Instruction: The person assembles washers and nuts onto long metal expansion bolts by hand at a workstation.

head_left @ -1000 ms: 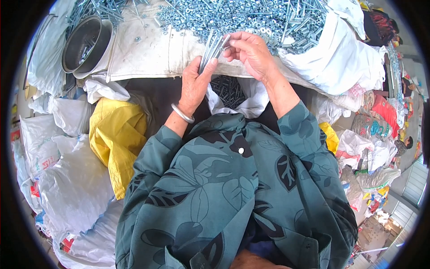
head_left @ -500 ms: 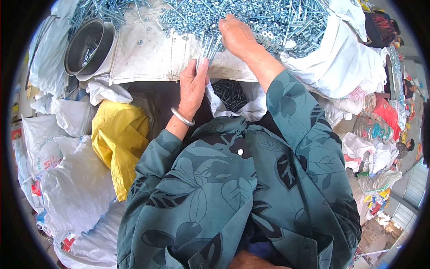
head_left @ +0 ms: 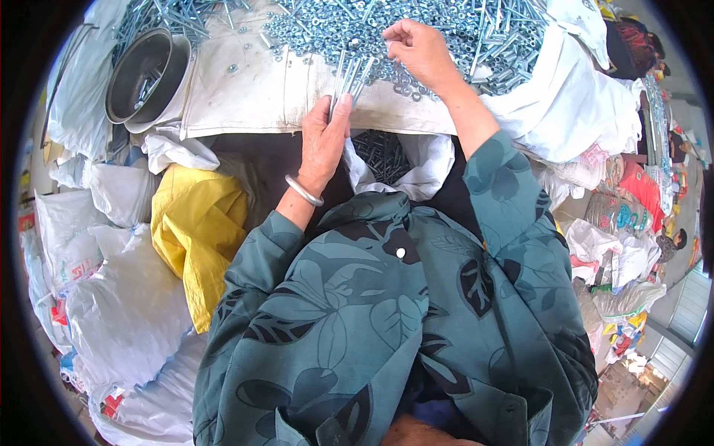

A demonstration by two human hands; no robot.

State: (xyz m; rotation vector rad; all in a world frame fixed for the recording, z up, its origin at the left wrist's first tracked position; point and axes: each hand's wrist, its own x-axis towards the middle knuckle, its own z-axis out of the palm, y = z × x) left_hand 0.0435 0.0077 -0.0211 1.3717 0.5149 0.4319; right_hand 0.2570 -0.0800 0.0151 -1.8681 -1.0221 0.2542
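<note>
My left hand (head_left: 324, 145), with a silver bangle at its wrist, is closed around the lower ends of several long silver bolts (head_left: 351, 76). They fan upward above the cloth's front edge. To the right and farther off, my right hand (head_left: 425, 56) has its fingers curled together over the pile of small silver nuts (head_left: 327, 26). Something small and pale may be at its fingertips, too small to name. Below that hand lie loose flat washers (head_left: 407, 85). Whitish cloth (head_left: 245, 100) covers the work surface under the hardware.
A dark round bowl (head_left: 119, 93) holding a few metal pieces stands at the left. Under the front edge, an open white sack (head_left: 440, 165) contains dark screws. A yellow sack (head_left: 197, 230) and white sacks (head_left: 126, 305) crowd the left; white cloth (head_left: 573, 111) drapes at right.
My right hand has moved right, away from the bolts, uncovering more nuts and washers. My left hand stays nearly in place, still gripping the bolts.
</note>
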